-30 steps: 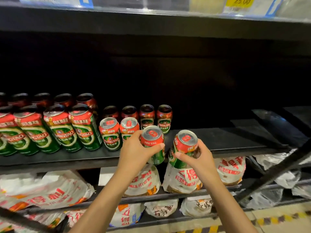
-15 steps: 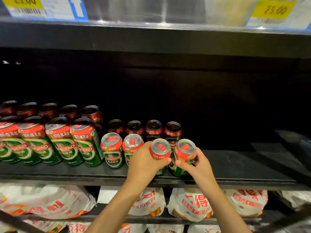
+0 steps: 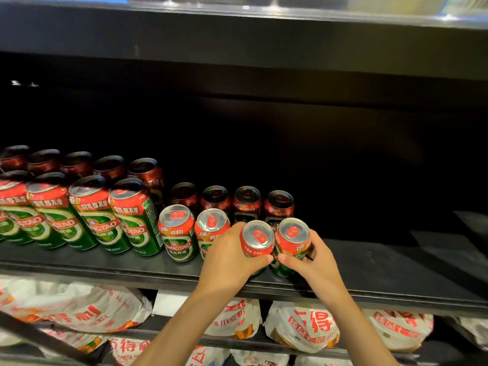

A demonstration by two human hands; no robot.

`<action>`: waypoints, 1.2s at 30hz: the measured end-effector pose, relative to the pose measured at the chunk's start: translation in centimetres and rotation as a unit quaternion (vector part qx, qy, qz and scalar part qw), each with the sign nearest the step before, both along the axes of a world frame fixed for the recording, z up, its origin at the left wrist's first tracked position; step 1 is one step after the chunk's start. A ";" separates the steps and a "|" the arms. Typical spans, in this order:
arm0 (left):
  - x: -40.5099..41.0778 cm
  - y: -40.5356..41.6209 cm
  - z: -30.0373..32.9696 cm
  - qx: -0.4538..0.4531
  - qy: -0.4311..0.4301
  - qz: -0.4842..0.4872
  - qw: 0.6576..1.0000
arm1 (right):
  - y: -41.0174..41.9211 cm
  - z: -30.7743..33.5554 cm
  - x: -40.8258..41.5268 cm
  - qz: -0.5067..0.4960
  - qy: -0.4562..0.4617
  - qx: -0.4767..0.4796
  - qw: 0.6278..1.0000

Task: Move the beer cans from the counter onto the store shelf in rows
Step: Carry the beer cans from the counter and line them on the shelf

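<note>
Left hand (image 3: 227, 262) covers the lower label of its can (image 3: 257, 240). Tall cans (image 3: 15, 215) at the shelf's (image 3: 383, 273) left end are cut off. Back-row labels unreadable in shadow.

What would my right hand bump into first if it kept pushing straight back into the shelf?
Probably the back-row can right behind the can your right hand grips; the gap between them is unclear.

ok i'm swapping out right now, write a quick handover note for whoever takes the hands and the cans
Left hand grips one short can; right hand grips another, side by side at the shelf front.
Done: tall cans in rows at left, four short cans behind, two in front.
Left: let go of both cans in line with the front two, then continue rightward. The counter is out of view.
</note>
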State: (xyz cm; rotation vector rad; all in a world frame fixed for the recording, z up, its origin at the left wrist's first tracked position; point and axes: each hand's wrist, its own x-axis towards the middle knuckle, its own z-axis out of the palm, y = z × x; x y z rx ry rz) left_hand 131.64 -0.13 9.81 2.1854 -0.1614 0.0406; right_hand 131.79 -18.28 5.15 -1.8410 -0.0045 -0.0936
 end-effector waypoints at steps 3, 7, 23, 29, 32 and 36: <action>0.0 0.1 0.1 0.002 0.007 -0.002 1.000 | 0.0 -0.2 0.1 -0.001 0.006 -0.004 1.000; 0.1 0.1 0.1 0.012 0.016 -0.005 1.000 | -0.1 -0.2 0.2 0.002 0.011 -0.004 1.000; 0.7 -1.1 0.1 0.002 0.040 -0.031 0.999 | -2.0 1.0 -0.4 0.049 0.013 -0.087 0.995; 0.5 -1.7 1.8 0.147 0.000 0.003 0.989 | -0.9 2.6 -0.3 -0.040 -0.067 -0.161 0.984; 0.9 -1.5 2.5 0.189 -0.039 -0.011 0.981 | -1.0 2.8 -0.4 -0.035 -0.086 -0.182 0.979; 1.5 -0.8 3.0 0.186 -0.041 -0.062 0.980 | -1.4 3.1 -0.5 0.004 -0.067 -0.166 0.984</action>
